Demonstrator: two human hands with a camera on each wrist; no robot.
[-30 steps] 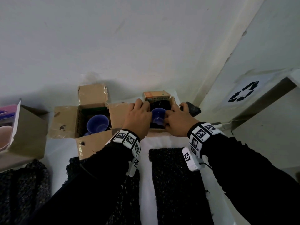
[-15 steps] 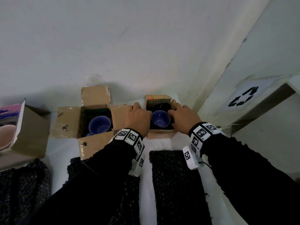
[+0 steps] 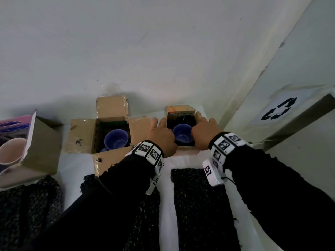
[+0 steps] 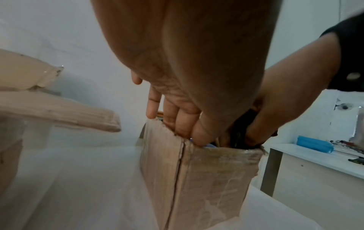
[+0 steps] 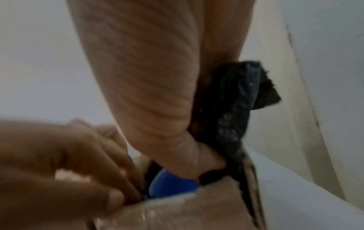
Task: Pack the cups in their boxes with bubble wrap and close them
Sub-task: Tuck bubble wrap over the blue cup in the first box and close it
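Note:
A small cardboard box (image 3: 181,113) stands at the back of the table with a blue cup (image 3: 182,133) upright inside, ringed by black bubble wrap (image 3: 183,118). My left hand (image 3: 161,136) is at the box's left side; in the left wrist view its straight fingers (image 4: 187,124) reach down inside the box (image 4: 197,179) wall. My right hand (image 3: 204,131) is at the right side. In the right wrist view its thumb (image 5: 197,163) pushes in beside the cup (image 5: 171,185), and the bubble wrap (image 5: 236,109) bunches up against its palm. Its fingers are hidden.
To the left stands a larger open box (image 3: 81,134) holding a second blue cup (image 3: 116,142). A pink box with a pink cup (image 3: 10,153) is at the far left. Dark wrap sheets (image 3: 197,205) lie in front. A wall is close behind and a recycling bin (image 3: 279,111) stands to the right.
Both hands have moved apart from over the cup to the box's two sides. The wrap end that stuck out on the right is now under my right hand.

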